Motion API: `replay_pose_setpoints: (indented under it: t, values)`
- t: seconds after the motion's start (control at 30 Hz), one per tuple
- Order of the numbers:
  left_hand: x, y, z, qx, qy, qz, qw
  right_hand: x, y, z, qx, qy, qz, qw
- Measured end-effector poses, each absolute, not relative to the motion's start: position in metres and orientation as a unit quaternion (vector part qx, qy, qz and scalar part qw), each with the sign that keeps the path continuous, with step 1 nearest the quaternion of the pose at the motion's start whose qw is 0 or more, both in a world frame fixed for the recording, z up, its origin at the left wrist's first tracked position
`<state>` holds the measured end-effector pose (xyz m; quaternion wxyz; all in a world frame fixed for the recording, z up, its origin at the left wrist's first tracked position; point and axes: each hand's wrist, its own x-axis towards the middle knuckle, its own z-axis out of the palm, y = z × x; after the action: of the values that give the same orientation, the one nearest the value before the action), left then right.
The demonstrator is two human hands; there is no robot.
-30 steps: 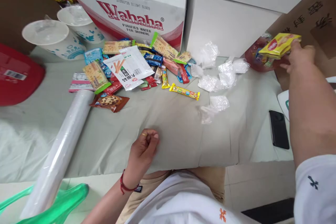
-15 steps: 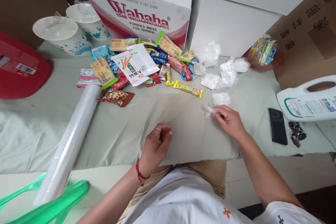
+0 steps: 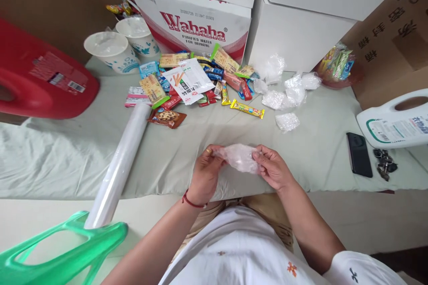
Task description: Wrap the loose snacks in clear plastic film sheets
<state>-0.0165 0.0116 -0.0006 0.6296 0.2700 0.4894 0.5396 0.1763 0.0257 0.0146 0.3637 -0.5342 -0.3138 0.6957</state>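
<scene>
A piece of clear plastic film (image 3: 241, 159) is spanning the gap between the two hands, above the near part of the cloth-covered table (image 3: 321, 156). The left hand (image 3: 205, 178) is grasping its left end, with fingers and thumb pinching a gathered, narrow tip. The right hand (image 3: 273, 170) is gripping the other end, the thumb lying over the film's right edge and the other fingers curling beneath. Between them the film is widening into a wrinkled, milky panel; whether its lower edge is touching the cloth is hard to tell. A crumpled plastic wad (image 3: 287, 122) is lying just beyond the right hand, and more crumpled plastic (image 3: 282, 91) is resting farther back.

The film's see-through folds are blurring its outline, so its layers cannot be made out. Several left fingertips are hiding behind the hand and film. Farther off, white packets (image 3: 189, 81) are covering part of the snack pile (image 3: 154, 89), and the lower packs are showing only in slivers. The frame is cutting off the red jug (image 3: 63, 78) at the left, the white bottle (image 3: 394, 122) at the right and the green stool (image 3: 63, 254) at the bottom left.
</scene>
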Motion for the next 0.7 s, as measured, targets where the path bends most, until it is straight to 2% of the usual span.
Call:
replay_pose_setpoints:
  t: [0.1, 0.2, 0.27, 0.33, 0.43, 0.57, 0.7]
  values:
    - [-0.020, 0.014, 0.001, 0.175, 0.467, 0.550, 0.670, 0.178, 0.023, 0.008, -0.545, -0.380, 0.662, 0.347]
    - [-0.017, 0.013, 0.002, 0.164, 0.482, 0.566, 0.649, 0.172, 0.013, 0.009, -0.597, -0.533, 0.462, 0.382]
    - [-0.013, 0.011, 0.002, 0.186, 0.507, 0.576, 0.614, 0.166, 0.007, 0.015, -0.580, -0.625, 0.330, 0.404]
    - [-0.009, 0.008, 0.003, 0.215, 0.518, 0.570, 0.600, 0.161, 0.004, 0.020, -0.536, -0.685, 0.292, 0.398]
    - [-0.008, 0.004, 0.006, 0.253, 0.516, 0.534, 0.620, 0.158, 0.011, 0.021, -0.522, -0.680, 0.330, 0.395]
    - [-0.024, 0.007, 0.010, 0.274, 0.514, 0.495, 0.644, 0.174, 0.032, 0.018, -0.553, -0.527, 0.465, 0.448]
    - [-0.050, 0.018, 0.015, 0.237, 0.531, 0.490, 0.650, 0.198, 0.046, 0.022, -0.568, -0.401, 0.563, 0.448]
